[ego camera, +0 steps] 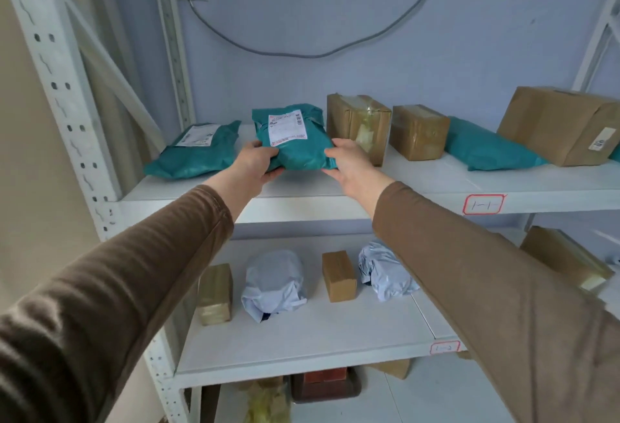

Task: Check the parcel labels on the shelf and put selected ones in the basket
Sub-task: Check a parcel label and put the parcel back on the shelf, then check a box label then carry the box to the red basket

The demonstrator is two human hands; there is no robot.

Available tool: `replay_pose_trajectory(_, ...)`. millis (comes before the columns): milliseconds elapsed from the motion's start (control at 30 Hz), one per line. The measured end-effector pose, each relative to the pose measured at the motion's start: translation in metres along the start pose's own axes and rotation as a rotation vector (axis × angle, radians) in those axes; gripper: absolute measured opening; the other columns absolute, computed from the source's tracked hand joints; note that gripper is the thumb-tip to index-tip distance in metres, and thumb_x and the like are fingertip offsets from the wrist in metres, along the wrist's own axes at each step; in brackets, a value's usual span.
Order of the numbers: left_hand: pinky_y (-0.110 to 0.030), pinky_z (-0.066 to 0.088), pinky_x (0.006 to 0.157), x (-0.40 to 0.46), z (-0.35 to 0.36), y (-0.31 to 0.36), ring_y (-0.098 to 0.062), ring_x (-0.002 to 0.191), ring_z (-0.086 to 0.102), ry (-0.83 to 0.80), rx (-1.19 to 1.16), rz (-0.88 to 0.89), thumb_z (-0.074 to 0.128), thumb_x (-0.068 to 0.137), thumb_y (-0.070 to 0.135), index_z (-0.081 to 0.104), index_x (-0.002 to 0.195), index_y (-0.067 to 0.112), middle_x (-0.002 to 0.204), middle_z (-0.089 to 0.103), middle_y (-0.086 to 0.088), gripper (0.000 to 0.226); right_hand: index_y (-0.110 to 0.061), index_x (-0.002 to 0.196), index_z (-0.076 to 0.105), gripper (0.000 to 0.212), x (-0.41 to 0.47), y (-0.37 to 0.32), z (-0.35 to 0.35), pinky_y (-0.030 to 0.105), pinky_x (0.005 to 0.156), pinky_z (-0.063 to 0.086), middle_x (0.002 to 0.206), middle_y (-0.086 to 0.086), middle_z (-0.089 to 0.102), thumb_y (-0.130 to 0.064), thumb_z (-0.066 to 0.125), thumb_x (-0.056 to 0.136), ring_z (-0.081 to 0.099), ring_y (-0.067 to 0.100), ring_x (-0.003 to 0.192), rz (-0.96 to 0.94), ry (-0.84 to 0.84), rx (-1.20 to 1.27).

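I see the white metal shelving unit (335,203) filling the view, and both hands are up at its top shelf. To the far right of the grip sits the big cardboard box (563,124), with a teal mailer (486,151) lying between it and a smaller taped brown box (417,132). Just right of the grip, nearly touching my right hand, stands a tall taped box (360,124). Left of the grip another flat teal mailer (194,151) lies label up.

The task's thing — the teal parcel (295,140) — is held between the two hands just above the shelf's front half, tilted so its white label (288,127) faces me; the print is too small to read. My left hand (256,162) grips its lower left corner, thumb on top and fingers curled under. My right hand (350,164) grips the lower right edge the same way.

Below the grip, on the second shelf, are two crumpled pale grey bags (273,283) and two small brown boxes (339,276). A red-bordered tag (483,204) marks the top shelf's edge, right of the grip.
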State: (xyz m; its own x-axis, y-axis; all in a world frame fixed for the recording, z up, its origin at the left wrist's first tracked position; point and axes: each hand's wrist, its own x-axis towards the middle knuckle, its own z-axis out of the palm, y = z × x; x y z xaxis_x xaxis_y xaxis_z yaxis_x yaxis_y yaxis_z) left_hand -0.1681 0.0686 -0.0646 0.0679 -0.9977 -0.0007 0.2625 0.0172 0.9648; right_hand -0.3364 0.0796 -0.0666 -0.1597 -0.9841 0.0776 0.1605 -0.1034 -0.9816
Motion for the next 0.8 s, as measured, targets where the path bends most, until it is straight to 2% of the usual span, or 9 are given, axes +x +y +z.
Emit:
replay_pose_trajectory(133, -0.037, 0.057, 0.095, 0.035, -0.002, -0.006, -0.028, 0.131, 0.056, 0.043, -0.011, -0.041, 0.051, 0.104, 0.003, 0.053, 0.143, 0.011, 0.145, 0.056, -0.009, 0.039, 0.0, 0.144, 0.049, 0.046, 0.027, 0.008, 0.013, 0.034, 0.093, 0.054, 0.138, 0.017, 0.061, 0.013, 0.041, 0.101, 0.062, 0.032, 0.123, 0.031, -0.007, 0.0)
replay_pose_trajectory(200, -0.038, 0.057, 0.098, 0.047, -0.003, -0.007, -0.028, 0.131, 0.056, 0.063, -0.021, -0.046, 0.053, 0.104, 0.005, 0.054, 0.143, 0.011, 0.146, 0.055, -0.008, 0.039, -0.001, 0.144, 0.05, 0.046, 0.034, 0.009, 0.018, 0.035, 0.097, 0.051, 0.132, 0.015, 0.061, 0.013, 0.038, 0.102, 0.061, 0.03, 0.124, 0.04, -0.012, -0.018)
replay_pose_trajectory(333, -0.037, 0.054, 0.104, 0.058, -0.01, -0.005, -0.023, 0.124, 0.057, 0.075, 0.008, -0.027, 0.057, 0.104, 0.013, 0.054, 0.144, 0.013, 0.147, 0.055, -0.006, 0.04, -0.005, 0.15, 0.045, 0.05, 0.045, 0.013, 0.014, 0.038, 0.11, 0.045, 0.147, 0.013, 0.055, 0.008, 0.037, 0.103, 0.055, 0.03, 0.134, 0.045, -0.075, -0.116)
replay_pose_trajectory(400, -0.033, 0.054, 0.097, 0.055, -0.011, -0.005, -0.022, 0.125, 0.057, 0.086, 0.147, 0.008, 0.061, 0.102, 0.022, 0.053, 0.145, 0.016, 0.143, 0.056, -0.002, 0.045, -0.01, 0.157, 0.037, 0.056, 0.046, 0.015, 0.005, 0.038, 0.115, 0.041, 0.157, 0.009, 0.046, 0.005, 0.04, 0.103, 0.048, 0.027, 0.14, 0.025, -0.102, -0.197)
replay_pose_trajectory(467, -0.031, 0.044, 0.092, 0.045, -0.008, -0.004, -0.022, 0.125, 0.054, 0.113, 0.389, 0.089, 0.062, 0.1, 0.032, 0.046, 0.152, 0.018, 0.14, 0.055, -0.001, 0.056, -0.012, 0.157, 0.039, 0.056, 0.041, 0.013, -0.01, 0.034, 0.114, 0.039, 0.16, 0.007, 0.042, 0.002, 0.044, 0.103, 0.043, 0.023, 0.144, -0.038, -0.114, -0.253)
replay_pose_trajectory(567, -0.027, 0.038, 0.095, 0.029, 0.001, 0.002, -0.024, 0.137, 0.048, 0.176, 0.585, 0.228, 0.063, 0.1, 0.032, 0.037, 0.159, 0.019, 0.158, 0.043, -0.003, 0.065, -0.014, 0.146, 0.054, 0.046, 0.028, 0.005, -0.04, 0.029, 0.108, 0.042, 0.149, 0.005, 0.054, -0.002, 0.048, 0.102, 0.051, 0.017, 0.134, -0.149, -0.123, -0.294)
replay_pose_trajectory(633, -0.028, 0.041, 0.098, 0.018, 0.013, 0.008, -0.024, 0.138, 0.049, 0.212, 0.631, 0.311, 0.063, 0.1, 0.03, 0.041, 0.157, 0.022, 0.159, 0.044, -0.002, 0.061, -0.017, 0.138, 0.061, 0.039, 0.021, -0.004, -0.064, 0.035, 0.112, 0.045, 0.139, 0.002, 0.06, -0.007, 0.05, 0.101, 0.056, 0.015, 0.127, -0.203, -0.122, -0.3)
replay_pose_trajectory(733, -0.03, 0.038, 0.109, 0.005, 0.043, 0.016, -0.021, 0.141, 0.048, 0.193, 0.59, 0.336, 0.063, 0.1, 0.029, 0.048, 0.153, 0.025, 0.156, 0.049, 0.001, 0.056, -0.02, 0.129, 0.064, 0.032, 0.013, -0.021, -0.101, 0.039, 0.11, 0.049, 0.128, -0.003, 0.064, -0.014, 0.053, 0.101, 0.061, 0.013, 0.118, -0.256, -0.073, -0.275)
replay_pose_trajectory(800, -0.028, 0.036, 0.108, 0.003, 0.068, 0.02, -0.021, 0.141, 0.047, 0.17, 0.535, 0.307, 0.065, 0.098, 0.032, 0.05, 0.151, 0.026, 0.154, 0.051, 0.0, 0.055, -0.021, 0.128, 0.065, 0.03, 0.013, -0.033, -0.12, 0.039, 0.11, 0.049, 0.13, -0.004, 0.064, -0.019, 0.055, 0.101, 0.061, 0.013, 0.121, -0.284, -0.036, -0.251)
